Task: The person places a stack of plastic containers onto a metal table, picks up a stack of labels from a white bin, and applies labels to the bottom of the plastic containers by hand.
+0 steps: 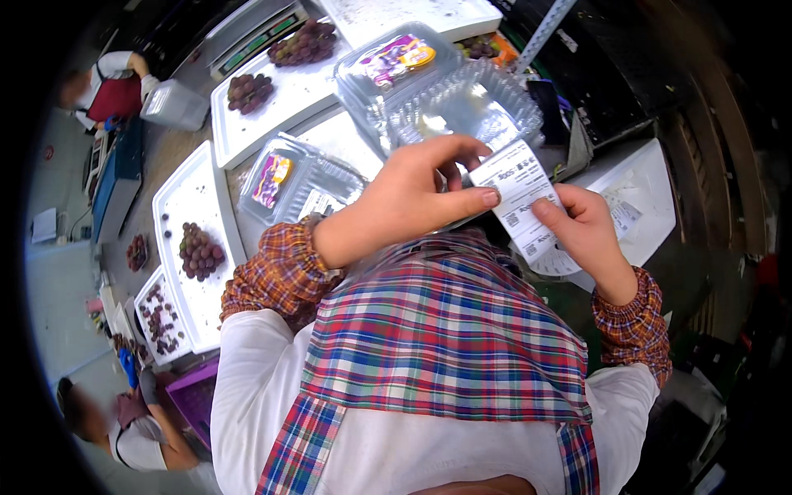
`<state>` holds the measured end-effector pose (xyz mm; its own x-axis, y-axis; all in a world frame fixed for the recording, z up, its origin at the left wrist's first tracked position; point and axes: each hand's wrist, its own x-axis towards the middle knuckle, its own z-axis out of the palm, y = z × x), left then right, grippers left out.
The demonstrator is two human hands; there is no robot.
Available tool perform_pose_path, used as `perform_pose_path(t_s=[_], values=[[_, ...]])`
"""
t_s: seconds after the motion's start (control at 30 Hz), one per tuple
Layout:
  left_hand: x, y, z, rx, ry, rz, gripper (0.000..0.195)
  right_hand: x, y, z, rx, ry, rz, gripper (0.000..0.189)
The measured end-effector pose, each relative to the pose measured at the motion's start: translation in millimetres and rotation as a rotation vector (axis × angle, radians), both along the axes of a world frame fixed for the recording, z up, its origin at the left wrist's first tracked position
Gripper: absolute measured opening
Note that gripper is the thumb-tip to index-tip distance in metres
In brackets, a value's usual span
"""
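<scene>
A short strip of printed white labels (518,201) is held up in front of my waist. My right hand (578,226) pinches its right edge between thumb and fingers. At the strip's left edge is my left hand (427,185), its thumb and fingertips on the paper. Just beyond the hands lies a large clear plastic clamshell box (470,111), unfolded, its lid bearing a purple and yellow grape sticker (396,59). A smaller clamshell (297,179) with a similar sticker and a white label lies to the left, partly behind my left forearm.
White foam trays (204,309) line the left side, with bunches of grapes (200,250) on them. A scale (257,43) stands at the back. Loose label paper (619,213) lies in a white container (659,179) at right. Two people (148,427) work at far left, near a purple crate (192,396).
</scene>
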<state>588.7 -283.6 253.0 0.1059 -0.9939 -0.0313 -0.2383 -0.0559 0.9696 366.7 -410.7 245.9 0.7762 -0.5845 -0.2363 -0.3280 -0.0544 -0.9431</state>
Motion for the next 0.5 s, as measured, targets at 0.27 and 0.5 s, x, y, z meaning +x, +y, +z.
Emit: perform_pose_path(t_s=[0.27,0.5], values=[[-13,-15,-12,-0.02,0.085,-0.016,0.023,16,13,-5,0.068,-0.174,-0.129,0.029],[-12,-13,-7,-0.098,-0.091,0.063,0.018,29,3,0,0.032,0.032,0.006,0.025]])
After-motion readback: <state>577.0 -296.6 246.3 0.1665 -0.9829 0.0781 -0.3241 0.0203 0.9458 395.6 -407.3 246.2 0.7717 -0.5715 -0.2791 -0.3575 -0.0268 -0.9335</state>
